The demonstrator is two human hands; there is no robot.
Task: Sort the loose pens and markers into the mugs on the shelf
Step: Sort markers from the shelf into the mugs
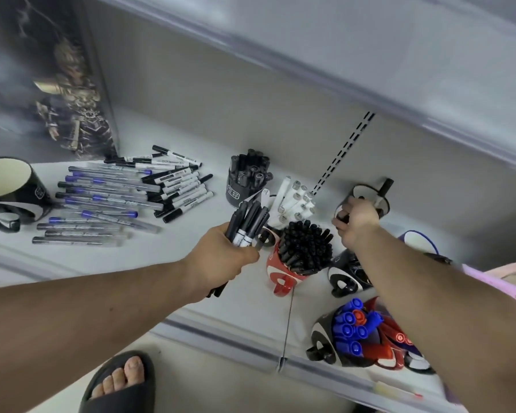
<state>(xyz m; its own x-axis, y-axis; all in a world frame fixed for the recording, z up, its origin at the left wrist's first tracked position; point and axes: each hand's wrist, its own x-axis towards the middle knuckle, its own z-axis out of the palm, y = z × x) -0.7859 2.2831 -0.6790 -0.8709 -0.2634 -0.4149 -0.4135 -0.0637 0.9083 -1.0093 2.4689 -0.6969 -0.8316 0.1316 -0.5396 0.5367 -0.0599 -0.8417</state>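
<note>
White shelf [191, 257], left fingers [236, 248] gripping markers [249, 222], right fingers [344, 217] pinching marker.

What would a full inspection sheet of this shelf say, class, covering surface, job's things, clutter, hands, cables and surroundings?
Surface: white shelf, with a slotted rail on its back wall.
Job's things: loose pens and markers lie at the left; red mug packed with black markers; dark cup of black markers; mug of blue and red markers; empty black mug at far left.
Clutter: figurine box at back left.
Hands: left hand grips a bunch of markers; right hand reaches to a back mug, holding something dark.
Cables: nothing seen.
Surroundings: upper shelf overhead; a sandalled foot below.
</note>
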